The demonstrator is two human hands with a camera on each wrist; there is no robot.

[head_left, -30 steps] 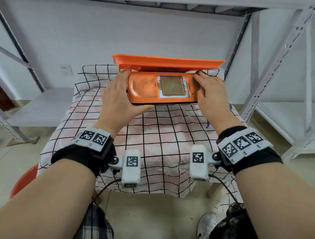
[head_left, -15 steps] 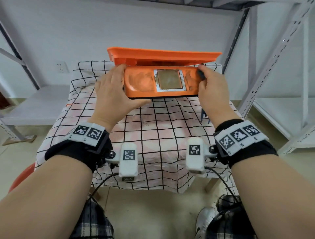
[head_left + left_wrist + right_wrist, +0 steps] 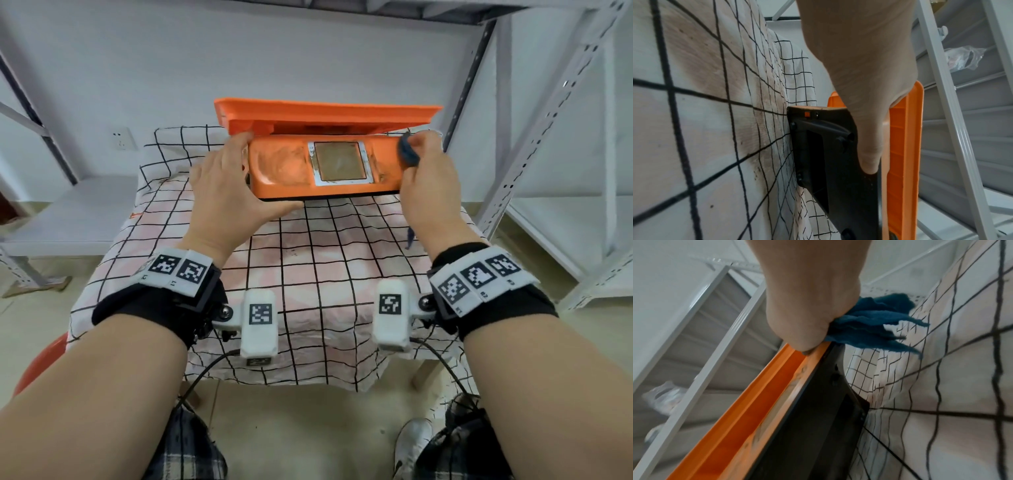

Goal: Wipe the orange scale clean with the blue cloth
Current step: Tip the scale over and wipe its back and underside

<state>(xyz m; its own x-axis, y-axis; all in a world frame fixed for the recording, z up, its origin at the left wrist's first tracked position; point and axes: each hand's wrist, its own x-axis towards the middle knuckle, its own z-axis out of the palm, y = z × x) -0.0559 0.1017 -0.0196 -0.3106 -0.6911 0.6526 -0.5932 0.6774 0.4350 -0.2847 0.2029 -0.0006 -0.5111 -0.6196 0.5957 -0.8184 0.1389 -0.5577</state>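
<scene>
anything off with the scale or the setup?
Scale is tipped up on its rear edge, black underside off the stained tablecloth. Grime smears its face around the display. Cloth is at the right end.

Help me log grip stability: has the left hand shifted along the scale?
No. The left hand still grips the left end of the orange scale, thumb tip just short of the display, as before.
</scene>
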